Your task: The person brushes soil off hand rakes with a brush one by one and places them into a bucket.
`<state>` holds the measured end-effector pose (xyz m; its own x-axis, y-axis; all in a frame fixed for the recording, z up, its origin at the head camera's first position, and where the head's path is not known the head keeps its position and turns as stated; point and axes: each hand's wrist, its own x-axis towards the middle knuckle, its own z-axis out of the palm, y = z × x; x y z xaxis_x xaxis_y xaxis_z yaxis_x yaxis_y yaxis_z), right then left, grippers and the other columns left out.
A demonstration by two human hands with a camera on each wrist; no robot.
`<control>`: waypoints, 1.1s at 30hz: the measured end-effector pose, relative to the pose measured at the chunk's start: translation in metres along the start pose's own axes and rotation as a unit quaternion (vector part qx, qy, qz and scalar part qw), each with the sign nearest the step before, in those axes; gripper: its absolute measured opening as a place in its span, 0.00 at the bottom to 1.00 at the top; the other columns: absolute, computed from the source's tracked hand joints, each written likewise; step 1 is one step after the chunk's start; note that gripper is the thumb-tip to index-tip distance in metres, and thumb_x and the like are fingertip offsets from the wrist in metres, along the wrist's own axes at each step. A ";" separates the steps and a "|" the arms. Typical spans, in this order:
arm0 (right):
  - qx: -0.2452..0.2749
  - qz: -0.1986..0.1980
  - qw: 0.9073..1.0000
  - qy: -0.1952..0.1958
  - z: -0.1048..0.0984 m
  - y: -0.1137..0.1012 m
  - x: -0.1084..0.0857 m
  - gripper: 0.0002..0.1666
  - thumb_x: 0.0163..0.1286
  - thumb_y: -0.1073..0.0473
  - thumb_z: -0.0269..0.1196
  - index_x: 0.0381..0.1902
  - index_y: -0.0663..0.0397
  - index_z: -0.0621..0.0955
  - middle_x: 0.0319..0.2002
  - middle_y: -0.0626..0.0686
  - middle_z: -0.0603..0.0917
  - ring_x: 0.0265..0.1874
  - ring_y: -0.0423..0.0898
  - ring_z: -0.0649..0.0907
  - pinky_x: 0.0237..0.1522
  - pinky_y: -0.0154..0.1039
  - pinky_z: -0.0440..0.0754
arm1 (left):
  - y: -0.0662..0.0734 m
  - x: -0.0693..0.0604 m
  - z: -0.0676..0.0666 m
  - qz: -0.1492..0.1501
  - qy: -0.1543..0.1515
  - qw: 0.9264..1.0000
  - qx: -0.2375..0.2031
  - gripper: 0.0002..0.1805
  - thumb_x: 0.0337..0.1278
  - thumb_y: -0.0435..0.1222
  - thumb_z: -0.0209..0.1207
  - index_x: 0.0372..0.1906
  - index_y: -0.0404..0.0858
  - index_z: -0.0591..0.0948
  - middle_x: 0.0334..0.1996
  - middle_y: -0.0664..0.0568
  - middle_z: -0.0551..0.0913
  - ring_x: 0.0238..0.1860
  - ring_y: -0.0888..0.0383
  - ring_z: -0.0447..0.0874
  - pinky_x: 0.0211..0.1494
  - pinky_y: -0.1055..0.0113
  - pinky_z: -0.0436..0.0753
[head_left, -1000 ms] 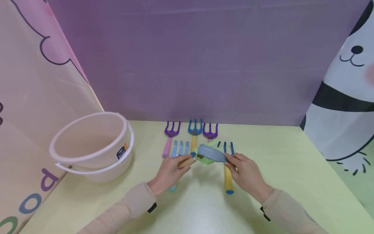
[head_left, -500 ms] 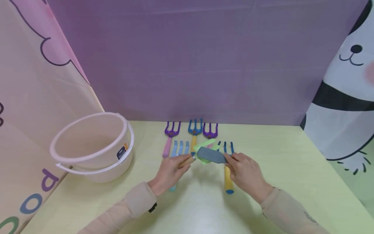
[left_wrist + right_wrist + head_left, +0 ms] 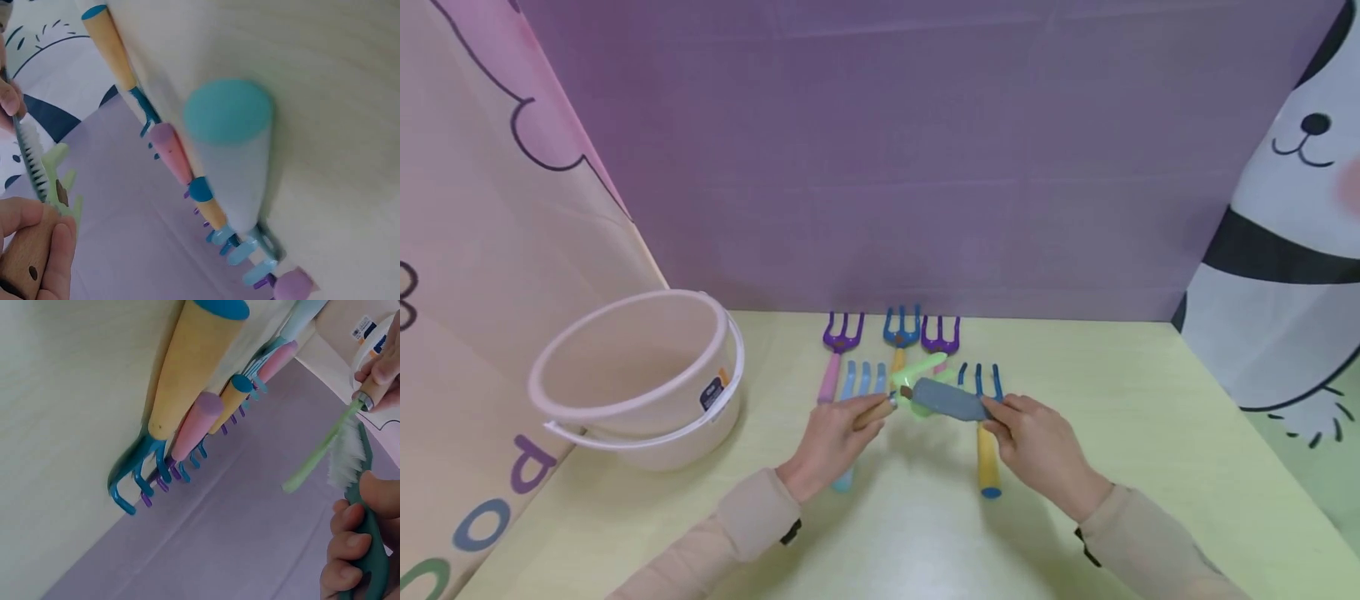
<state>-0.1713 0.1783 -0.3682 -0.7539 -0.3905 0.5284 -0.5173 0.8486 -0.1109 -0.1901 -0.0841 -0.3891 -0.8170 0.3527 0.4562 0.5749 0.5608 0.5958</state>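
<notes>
Evidently, the person's left hand (image 3: 831, 437) pinches the wooden handle of a green garden fork (image 3: 921, 367) between thumb and fingers, and the right hand (image 3: 1041, 450) grips a teal brush (image 3: 950, 399), its fingers curled round the handle and the thumb laid along it. Both tools are up off the table (image 3: 1112, 392), well in front of the person. The brush lies crosswise over the fork's head, its back upward in the head view; from the wrists, its white bristles sit against the green prongs, which carry a brown patch near their base. Just beneath the left hand lies a light blue fork (image 3: 234, 175), partly hidden by it, while under the right hand's fingertips is a blue fork with a yellow handle (image 3: 987, 462). Farther back, three more forks make a row: a left purple fork (image 3: 842, 340), a middle blue fork (image 3: 901, 337) and a right purple fork (image 3: 940, 344). Off to the left stands a pale pink bucket (image 3: 658, 417), its handle lowered across the front. Behind everything hangs a purple cloth (image 3: 880, 167), with a panda print (image 3: 1285, 200) at the right
</notes>
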 end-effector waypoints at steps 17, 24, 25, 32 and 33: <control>-0.016 0.009 1.000 0.018 0.011 -0.011 0.002 0.16 0.54 0.64 0.67 0.41 0.66 0.83 0.24 0.52 0.79 0.18 0.40 0.70 0.16 0.29 0.70 | 0.005 0.003 0.003 0.008 -0.008 1.000 -0.023 0.18 0.53 0.30 0.60 0.51 0.31 0.78 0.44 0.38 0.82 0.37 0.54 0.86 0.29 0.82 0.79; -0.033 -0.006 0.999 0.002 0.006 -0.010 0.000 0.17 0.52 0.64 0.68 0.42 0.63 0.83 0.22 0.50 0.78 0.18 0.39 0.68 0.16 0.28 0.67 | 0.001 0.000 0.004 0.008 -0.016 1.000 -0.011 0.18 0.53 0.31 0.60 0.51 0.31 0.78 0.45 0.39 0.82 0.41 0.51 0.85 0.32 0.81 0.79; -0.033 -0.006 0.999 0.000 0.005 -0.009 0.000 0.17 0.51 0.64 0.68 0.42 0.63 0.83 0.22 0.50 0.78 0.18 0.39 0.68 0.16 0.28 0.68 | 0.000 0.000 0.005 0.007 -0.017 1.000 -0.012 0.18 0.53 0.31 0.60 0.51 0.31 0.78 0.45 0.39 0.82 0.41 0.51 0.85 0.32 0.82 0.79; -0.041 -0.007 0.999 0.013 0.008 -0.009 0.002 0.17 0.50 0.65 0.69 0.40 0.64 0.84 0.22 0.50 0.78 0.18 0.39 0.67 0.17 0.27 0.67 | 0.000 0.001 0.005 -0.006 -0.015 0.999 -0.037 0.18 0.53 0.31 0.60 0.51 0.30 0.78 0.45 0.38 0.82 0.39 0.52 0.85 0.30 0.81 0.79; -0.044 -0.008 0.999 0.019 0.010 -0.009 0.003 0.17 0.50 0.65 0.69 0.40 0.64 0.84 0.22 0.50 0.78 0.18 0.39 0.66 0.17 0.27 0.66 | 0.001 0.001 0.005 -0.009 -0.014 0.999 -0.038 0.18 0.53 0.31 0.60 0.50 0.31 0.78 0.44 0.38 0.82 0.37 0.53 0.86 0.28 0.81 0.79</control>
<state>-0.1727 0.1664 -0.3740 -0.7295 -0.3920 0.5605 -0.4903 0.8711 -0.0289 -0.1910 -0.0797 -0.3912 -0.8272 0.3642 0.4280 0.5616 0.5095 0.6519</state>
